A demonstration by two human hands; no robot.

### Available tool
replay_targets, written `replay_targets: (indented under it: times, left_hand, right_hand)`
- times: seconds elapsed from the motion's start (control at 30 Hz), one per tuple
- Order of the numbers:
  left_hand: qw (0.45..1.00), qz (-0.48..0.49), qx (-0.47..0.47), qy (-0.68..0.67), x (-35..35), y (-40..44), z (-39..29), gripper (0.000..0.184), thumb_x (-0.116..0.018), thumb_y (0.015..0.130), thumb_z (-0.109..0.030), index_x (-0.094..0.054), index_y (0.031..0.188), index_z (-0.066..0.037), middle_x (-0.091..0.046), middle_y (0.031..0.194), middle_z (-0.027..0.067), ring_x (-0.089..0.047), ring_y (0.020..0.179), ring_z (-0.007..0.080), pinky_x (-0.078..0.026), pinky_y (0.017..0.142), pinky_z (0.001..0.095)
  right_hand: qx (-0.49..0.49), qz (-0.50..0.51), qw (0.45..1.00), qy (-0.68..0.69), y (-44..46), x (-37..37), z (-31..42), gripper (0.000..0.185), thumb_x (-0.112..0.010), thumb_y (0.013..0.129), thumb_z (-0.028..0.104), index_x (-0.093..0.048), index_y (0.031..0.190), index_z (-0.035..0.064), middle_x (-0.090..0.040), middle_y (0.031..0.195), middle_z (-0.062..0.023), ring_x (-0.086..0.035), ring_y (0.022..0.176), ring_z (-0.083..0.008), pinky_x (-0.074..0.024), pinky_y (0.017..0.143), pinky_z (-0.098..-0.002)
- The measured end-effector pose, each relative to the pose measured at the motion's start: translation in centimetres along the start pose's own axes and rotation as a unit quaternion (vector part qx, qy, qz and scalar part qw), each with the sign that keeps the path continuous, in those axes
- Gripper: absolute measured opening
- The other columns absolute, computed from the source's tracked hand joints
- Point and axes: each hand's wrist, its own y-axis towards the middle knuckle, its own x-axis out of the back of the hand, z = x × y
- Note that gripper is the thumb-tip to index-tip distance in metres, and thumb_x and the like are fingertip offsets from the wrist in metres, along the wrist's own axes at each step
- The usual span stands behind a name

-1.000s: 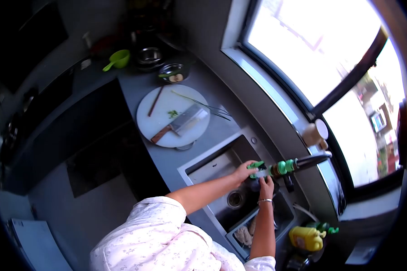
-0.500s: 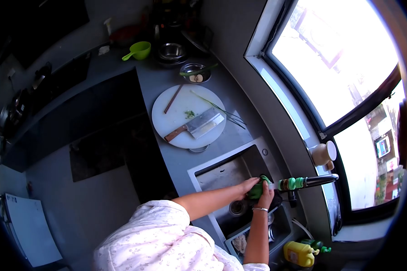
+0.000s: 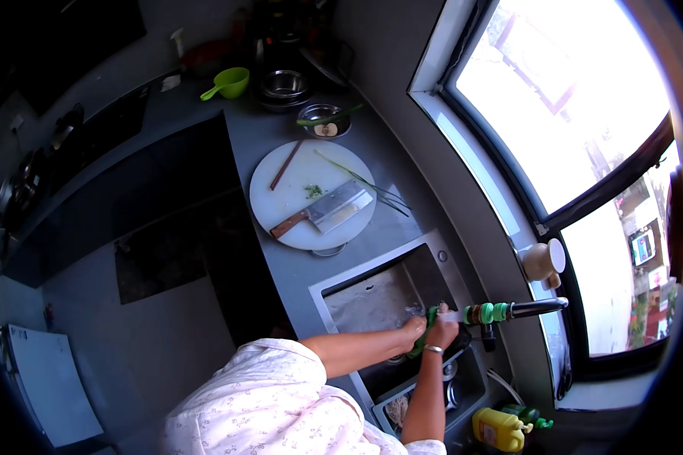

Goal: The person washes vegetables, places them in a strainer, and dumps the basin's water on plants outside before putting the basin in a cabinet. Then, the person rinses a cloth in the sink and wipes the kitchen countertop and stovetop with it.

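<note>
At the sink [image 3: 322,307], my left hand [image 3: 412,331] is closed on the near side of a green item [image 3: 431,322], mostly covered by my fingers; its kind I cannot make out. My right hand [image 3: 444,330], with a bracelet at the wrist, grips the same green item from the right. Both hands are over the basin, just left of the tap [image 3: 538,307] and its green nozzle fitting [image 3: 489,313]. Water splashes in the basin beside the left hand.
A white round cutting board [image 3: 281,205] holds a cleaver [image 3: 337,206], chopsticks [image 3: 287,165], green stalks [image 3: 356,178] and chopped greens. Behind it are a metal bowl [image 3: 309,114] and a green ladle [image 3: 231,82]. A yellow bottle [image 3: 497,430] stands right of the sink.
The hands have shifted, and the green item is lower and more covered by them. Splashing water now shows in the basin.
</note>
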Motion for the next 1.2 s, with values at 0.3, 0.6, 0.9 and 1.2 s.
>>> replay_targets:
  times: [0.3, 0.6, 0.9, 1.2]
  left_hand:
    - [0.979, 0.018, -0.197, -0.045, -0.5, 3.2, -2.3, 0.030, -0.057, 0.087, -0.032, -0.062, 0.086, -0.003, -0.062, 0.081, 0.0053, -0.059, 0.077, 0.0159, -0.047, 0.071, 0.0317]
    - [0.960, 0.098, 0.014, -0.264, -1.0, -0.5, 0.8, 0.046, -0.054, 0.087, -0.044, -0.057, 0.120, -0.013, -0.058, 0.119, 0.0073, -0.055, 0.108, 0.0170, -0.042, 0.092, 0.0325]
    - [0.984, 0.096, -0.027, -0.148, -0.5, 0.8, -5.2, 0.070, -0.062, 0.082, -0.036, -0.033, 0.140, -0.011, -0.049, 0.126, 0.0094, -0.049, 0.110, 0.0156, -0.042, 0.090, 0.0326]
    - [0.979, 0.100, 0.094, -0.150, -1.0, -1.5, -1.1, 0.053, -0.047, 0.087, -0.054, -0.053, 0.120, -0.012, -0.059, 0.116, 0.0067, -0.057, 0.102, 0.0199, -0.046, 0.086, 0.0346]
  right_hand:
    - [-0.248, 0.178, 0.718, 0.626, -2.2, -1.1, -6.1, 0.046, -0.040, 0.095, 0.041, -0.050, 0.127, 0.0094, -0.054, 0.124, -0.0077, -0.052, 0.112, -0.0220, -0.0368, 0.099, -0.0370]
    - [-0.017, 0.094, 0.966, 0.241, 0.8, -0.5, -1.5, 0.045, -0.057, 0.086, 0.018, -0.051, 0.125, -0.0033, -0.047, 0.134, -0.0140, -0.040, 0.126, -0.0238, -0.0258, 0.105, -0.0313]
    - [0.027, 0.113, 0.986, 0.118, -4.2, -0.9, -6.2, 0.045, -0.032, 0.097, 0.024, -0.037, 0.136, 0.0030, -0.036, 0.141, -0.0184, -0.034, 0.131, -0.0296, -0.0258, 0.108, -0.0391]
    - [-0.013, 0.039, 0.995, 0.092, 1.4, -1.4, -2.9, 0.045, -0.057, 0.088, 0.024, -0.051, 0.128, 0.0033, -0.039, 0.141, -0.0160, -0.038, 0.127, -0.0272, -0.0276, 0.105, -0.0347]
